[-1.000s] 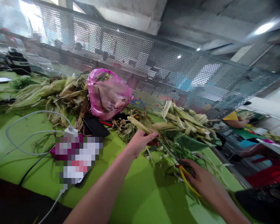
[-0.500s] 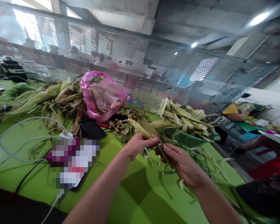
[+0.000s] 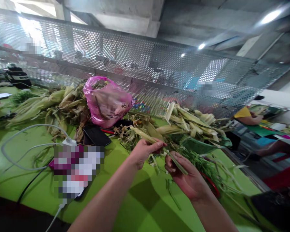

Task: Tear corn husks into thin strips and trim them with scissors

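Note:
My left hand [image 3: 145,151] pinches a pale dried corn husk [image 3: 145,136] above the green table [image 3: 140,206]. My right hand [image 3: 187,177] is closed on a narrow green strip of leaf [image 3: 177,160] that runs from the same husk toward my palm. The two hands are close together, a little in front of a heap of corn husks [image 3: 190,120] lying over a green basket [image 3: 195,145]. Loose green stalks [image 3: 205,166] lie just right of my right hand.
A pink plastic bag [image 3: 106,101] stands at the back with a black phone [image 3: 96,135] in front of it. More husks [image 3: 50,103] pile at the left. White cables and a charger [image 3: 69,141] cross the table's left side. A perforated metal screen [image 3: 145,67] walls the far edge. Another person sits at the right [image 3: 246,116].
My right hand left the yellow-handled tool on the table, rose to the husk in my left hand, and has now drawn a green strip down and away from it.

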### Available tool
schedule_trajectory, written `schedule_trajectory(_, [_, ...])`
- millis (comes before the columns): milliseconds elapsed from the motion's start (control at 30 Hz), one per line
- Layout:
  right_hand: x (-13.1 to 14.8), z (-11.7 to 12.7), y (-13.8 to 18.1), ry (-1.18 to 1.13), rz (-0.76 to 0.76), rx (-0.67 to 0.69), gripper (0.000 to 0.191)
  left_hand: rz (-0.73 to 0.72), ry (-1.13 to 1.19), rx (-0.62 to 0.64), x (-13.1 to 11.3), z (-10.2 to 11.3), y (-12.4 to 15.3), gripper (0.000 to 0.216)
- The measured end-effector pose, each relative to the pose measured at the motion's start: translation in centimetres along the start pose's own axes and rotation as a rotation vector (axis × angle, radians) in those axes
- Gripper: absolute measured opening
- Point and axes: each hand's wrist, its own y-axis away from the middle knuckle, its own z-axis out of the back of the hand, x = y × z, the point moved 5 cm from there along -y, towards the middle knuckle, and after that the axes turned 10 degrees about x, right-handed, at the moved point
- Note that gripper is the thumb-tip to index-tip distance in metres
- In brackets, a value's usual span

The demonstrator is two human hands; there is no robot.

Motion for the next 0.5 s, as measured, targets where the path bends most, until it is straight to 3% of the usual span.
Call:
schedule_trajectory(400, [-0.9, -2.0, -0.3, -0.147, 0.034, 0.029, 0.026, -0.105, 0.031, -0.157, -0.1, 0.2, -0.2, 0.031])
schedule_trajectory(500, [0.0, -2.1, -0.2, -0.165, 0.075, 0.023, 0.027, -0.151, 0.02, -0.287, -1.0, 1.6, -0.2, 0.028])
